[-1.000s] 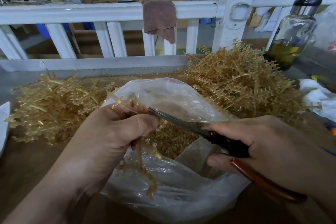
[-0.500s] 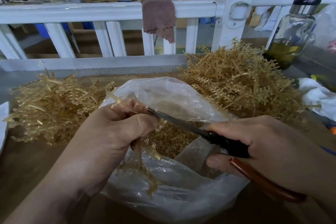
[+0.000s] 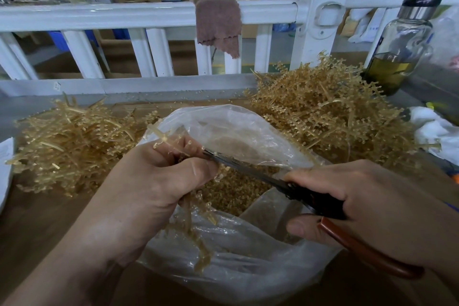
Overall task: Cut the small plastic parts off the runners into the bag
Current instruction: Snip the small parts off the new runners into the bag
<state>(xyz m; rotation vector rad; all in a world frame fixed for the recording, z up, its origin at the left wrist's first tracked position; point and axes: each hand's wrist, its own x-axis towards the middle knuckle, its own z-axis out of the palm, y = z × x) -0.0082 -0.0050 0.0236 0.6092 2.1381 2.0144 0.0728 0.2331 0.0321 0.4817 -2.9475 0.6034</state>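
Note:
My left hand (image 3: pixel 151 181) grips an amber plastic runner (image 3: pixel 164 138) over the open clear plastic bag (image 3: pixel 238 266); the runner's lower end hangs down below the fist against the bag. My right hand (image 3: pixel 367 206) grips scissors (image 3: pixel 248 170) with a black pivot and red-brown handles. The blade tips reach the runner right at my left fingers. Several small cut amber parts (image 3: pixel 236 191) lie heaped inside the bag.
A heap of amber runners (image 3: pixel 72 146) lies left of the bag, a bigger heap (image 3: pixel 330 112) behind it on the right. A glass bottle (image 3: pixel 400 47) with yellowish liquid stands far right. A white railing (image 3: pixel 139 16) with a brown cloth (image 3: pixel 218 23) borders the table. White rags (image 3: pixel 434 131) at right.
Almost nothing differs: both hands keep their grip over the bag, and the scissor blades stay at the runner by my left fingers.

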